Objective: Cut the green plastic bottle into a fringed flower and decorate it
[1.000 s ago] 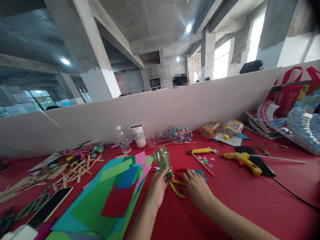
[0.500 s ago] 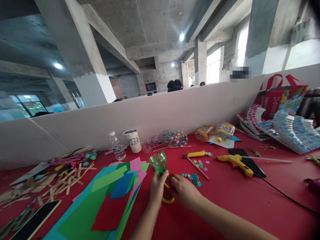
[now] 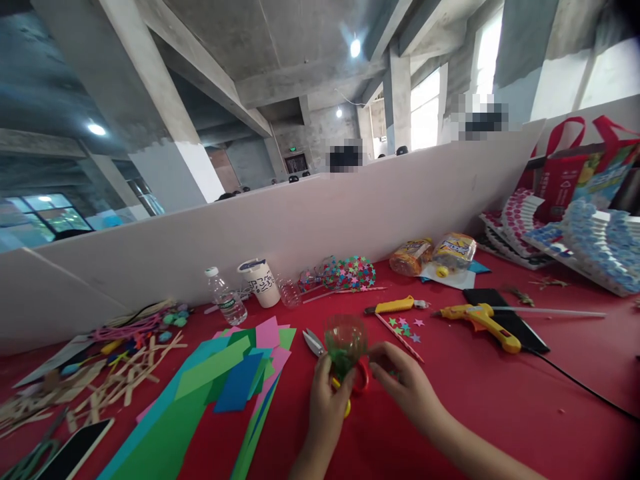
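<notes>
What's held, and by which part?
Left hand holds the bottle top by its narrow lower end. Right hand: can't tell whether it holds anything.

Two hands [image 3: 326,400] and one green bottle piece [image 3: 346,331] share one red bench [image 3: 475,413] with at least two pairs of scissors [image 3: 313,342], one yellow glue gun [image 3: 493,328], one yellow utility knife [image 3: 397,305], one capped water bottle [image 3: 227,301], one patterned white cup [image 3: 261,287], two striped straws [image 3: 400,339], two labelled plastic containers [image 3: 454,251] and one phone [image 3: 75,451].

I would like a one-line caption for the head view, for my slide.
Left hand holding a green bottle piece that partly hides scissors on a red table, right hand nearby.
</notes>
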A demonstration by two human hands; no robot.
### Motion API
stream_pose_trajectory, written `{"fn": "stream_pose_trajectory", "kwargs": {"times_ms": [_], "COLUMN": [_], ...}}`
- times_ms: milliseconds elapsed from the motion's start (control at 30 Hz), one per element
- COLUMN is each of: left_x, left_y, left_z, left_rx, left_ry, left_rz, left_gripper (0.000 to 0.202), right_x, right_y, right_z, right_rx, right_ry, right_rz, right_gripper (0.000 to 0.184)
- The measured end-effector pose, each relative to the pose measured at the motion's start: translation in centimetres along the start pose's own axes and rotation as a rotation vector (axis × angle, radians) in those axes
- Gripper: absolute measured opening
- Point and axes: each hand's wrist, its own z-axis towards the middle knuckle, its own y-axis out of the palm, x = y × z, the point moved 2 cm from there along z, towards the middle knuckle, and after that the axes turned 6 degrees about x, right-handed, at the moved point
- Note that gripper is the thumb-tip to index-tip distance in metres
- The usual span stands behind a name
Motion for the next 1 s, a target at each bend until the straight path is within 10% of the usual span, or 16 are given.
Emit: {"fn": "stream_pose_trajectory", "kwargs": {"times_ms": [300, 1000], "left_x": [-1.0, 2.5], "left_y": [-0.5, 1.0], "left_z": [-0.2, -1.1], "left_rx": [0.080, -0.194], "left_ry": [0.289, -0.190], "left_rz": [0.096, -0.252], "left_gripper": [0.033, 0.023], "right_x": [-0.7, -1.5], "right_y": [0.7, -0.3], "right_z": [-0.8, -0.6], "right_rx": [-0.010, 0.002], "right_ry": [-0.043, 0.052], "right_rz": [0.013, 0.132], "right_gripper": [0.011, 0.014]}}
